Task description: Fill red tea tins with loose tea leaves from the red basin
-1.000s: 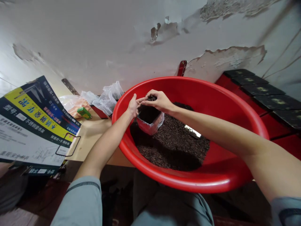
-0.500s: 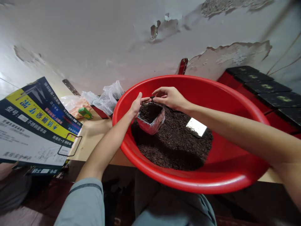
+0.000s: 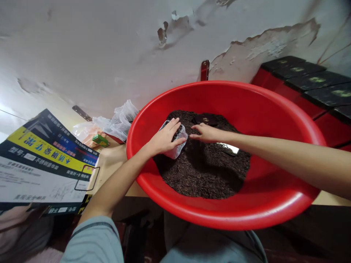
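A big red basin (image 3: 274,204) holds a heap of dark loose leaves (image 3: 203,171). My left hand (image 3: 164,138) lies over the mouth of a small clear plastic bag (image 3: 177,149) filled with the same dark leaves, its fingers curled on the bag's rim. My right hand (image 3: 204,133) rests flat on the heap just right of the bag, fingers stretched out and holding nothing. A shiny flat metal piece (image 3: 227,148) lies half buried behind my right wrist.
A printed cardboard box (image 3: 41,164) stands at the left. Crumpled clear plastic bags (image 3: 117,120) and a small green object (image 3: 99,140) lie on the tan tabletop (image 3: 109,160) beside the basin. Red boxes with black lids (image 3: 301,78) sit at the back right under a peeling wall.
Both hands have come down from the bag's raised rim. My left hand now covers the bag's mouth and my right hand has dropped onto the heap. The camera has tilted slightly.
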### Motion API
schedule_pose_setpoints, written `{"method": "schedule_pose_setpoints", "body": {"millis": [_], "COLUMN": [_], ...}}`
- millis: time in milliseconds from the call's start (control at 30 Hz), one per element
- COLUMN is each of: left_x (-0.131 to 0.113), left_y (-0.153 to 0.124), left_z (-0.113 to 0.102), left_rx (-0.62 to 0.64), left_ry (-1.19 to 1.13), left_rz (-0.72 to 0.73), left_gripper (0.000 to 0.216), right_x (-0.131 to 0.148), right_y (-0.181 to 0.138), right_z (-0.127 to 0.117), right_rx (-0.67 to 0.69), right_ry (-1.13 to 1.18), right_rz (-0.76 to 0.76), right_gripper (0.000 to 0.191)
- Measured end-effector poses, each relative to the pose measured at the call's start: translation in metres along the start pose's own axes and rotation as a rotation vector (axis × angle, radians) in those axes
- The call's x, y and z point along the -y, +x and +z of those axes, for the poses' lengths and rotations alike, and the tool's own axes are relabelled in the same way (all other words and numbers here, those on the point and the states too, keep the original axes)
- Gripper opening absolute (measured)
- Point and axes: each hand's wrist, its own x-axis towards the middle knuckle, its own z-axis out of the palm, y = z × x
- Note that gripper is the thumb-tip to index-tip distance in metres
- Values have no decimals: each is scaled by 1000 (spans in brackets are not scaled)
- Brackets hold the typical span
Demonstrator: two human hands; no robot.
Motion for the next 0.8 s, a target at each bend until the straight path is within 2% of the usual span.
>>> {"method": "schedule_pose_setpoints", "body": {"millis": [100, 200, 333, 400, 500, 567, 633, 700, 800], "left_x": [-12, -19, -5, 4, 13, 15, 15, 16, 17], "left_y": [-9, -13, -5, -3, -4, -4, -1, 4, 10], "left_z": [10, 19, 16, 8, -3, -7, -10, -13, -15], "left_rx": [-9, -84, -16, 50, 192, 194, 163, 212, 311], "left_ry": [420, 611, 540, 451, 357, 345, 350, 342, 328], "left_rz": [-79, -198, -226, -263, -209, -223, -315, -357, -253], "left_gripper": [59, 71, 97, 99, 99, 102, 102, 101, 114], "right_x": [5, 11, 21, 25, 31, 35, 37, 37, 35], "right_y": [-11, -22, -31, -34, -39, -42, -44, -44, -41], "right_z": [23, 45, 59, 59, 57, 55, 54, 54, 57], "right_rx": [203, 344, 355, 355, 378, 420, 458, 462, 445], "right_ry": [-114, -186, -238, -238, -257, -282, -326, -371, -406], "right_rz": [13, 48, 81, 79, 56, 19, -23, -49, -85], "right_gripper": [77, 83, 87, 88, 91, 95, 98, 99, 96]}}
